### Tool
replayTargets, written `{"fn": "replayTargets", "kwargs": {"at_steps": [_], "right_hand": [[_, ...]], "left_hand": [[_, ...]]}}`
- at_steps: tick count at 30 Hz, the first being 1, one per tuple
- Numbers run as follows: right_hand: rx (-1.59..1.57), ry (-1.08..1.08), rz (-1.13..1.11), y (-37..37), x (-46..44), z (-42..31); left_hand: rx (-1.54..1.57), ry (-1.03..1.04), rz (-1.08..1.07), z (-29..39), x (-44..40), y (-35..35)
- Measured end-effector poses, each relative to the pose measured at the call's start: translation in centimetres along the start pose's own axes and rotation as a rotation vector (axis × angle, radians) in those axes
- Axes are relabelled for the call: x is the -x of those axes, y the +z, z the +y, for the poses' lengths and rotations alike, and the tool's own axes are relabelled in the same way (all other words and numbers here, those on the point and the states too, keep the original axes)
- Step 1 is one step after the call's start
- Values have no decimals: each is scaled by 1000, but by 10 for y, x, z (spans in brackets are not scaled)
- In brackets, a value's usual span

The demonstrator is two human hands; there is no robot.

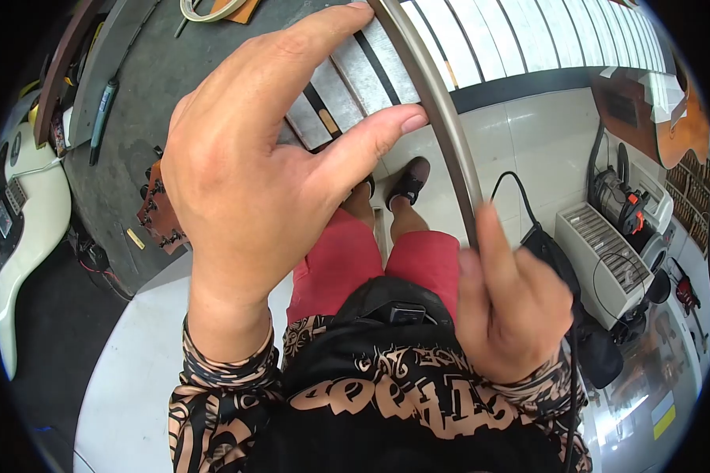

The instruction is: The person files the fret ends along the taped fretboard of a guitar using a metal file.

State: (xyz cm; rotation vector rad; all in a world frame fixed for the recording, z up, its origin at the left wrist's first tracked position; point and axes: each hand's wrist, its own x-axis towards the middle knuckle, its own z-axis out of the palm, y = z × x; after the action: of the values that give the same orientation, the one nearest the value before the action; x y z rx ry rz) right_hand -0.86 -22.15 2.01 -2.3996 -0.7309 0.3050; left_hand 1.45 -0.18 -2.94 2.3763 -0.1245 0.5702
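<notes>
A long, narrow, grey-brown bar (pixel 438 102) runs from the top middle down towards the lower right, over a guitar fretboard (pixel 513 39) with pale strips between dark lines. My left hand (pixel 252 150) is raised at the upper left, its thumb tip and a fingertip against the bar's left edge, the other fingers hidden behind the hand. Lower right, my right hand (pixel 513 299) grips the bar's near end between thumb and fingers, slightly blurred by motion. A reddish-brown guitar headstock (pixel 162 209) with dark tuners shows left of my left wrist.
A teal marker (pixel 102 118) and a roll of tape (pixel 213 8) lie on the dark bench (pixel 146 94). A cream guitar body (pixel 31 213) stands at the far left. On the right are a white slotted box (pixel 603 260), cables and an orange-brown guitar body (pixel 639 118).
</notes>
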Motion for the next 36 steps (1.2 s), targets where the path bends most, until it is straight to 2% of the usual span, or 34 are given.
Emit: {"fn": "replayTargets", "kwargs": {"at_steps": [1, 4, 6, 7, 9, 10, 12, 15, 18, 21, 26, 28, 36], "right_hand": [[35, -4, -39, -5, 20, 3], [43, -28, -22, -9, 60, 8], [15, -8, -32, -9, 63, 8], [60, 0, -45, -8, 49, 5], [60, -68, 99, 9, 2, 7], [59, -40, 67, 8, -23, 0], [57, -13, 44, 10, -54, -10], [-19, 10, 169, 7, -64, -16], [283, -32, 73, -12, -44, -15], [-9, 27, 118, -14, -2, 6], [-51, -74, 168, -6, 49, 25], [-44, -32, 50, -8, 65, 23], [-92, -34, 32, -12, 70, 14]], "left_hand": [[42, 50, 60, 0, -1, 0], [-120, -150, -177, 21, -17, -11], [-131, -132, -203, 17, -14, -10], [-134, -128, -215, 15, -12, -10], [51, -22, -57, 5, -3, -6], [110, 17, -4, 4, -2, -6], [-8, 14, -68, 7, -4, -8], [-63, -4, -97, 7, -6, -6], [-49, -15, -90, 8, -8, -5], [-55, -12, -87, 9, -8, -5], [-55, 3, -73, 9, -5, -4], [-53, 11, -61, 8, -3, -3], [-50, 3, -50, 8, -2, -3]]}}
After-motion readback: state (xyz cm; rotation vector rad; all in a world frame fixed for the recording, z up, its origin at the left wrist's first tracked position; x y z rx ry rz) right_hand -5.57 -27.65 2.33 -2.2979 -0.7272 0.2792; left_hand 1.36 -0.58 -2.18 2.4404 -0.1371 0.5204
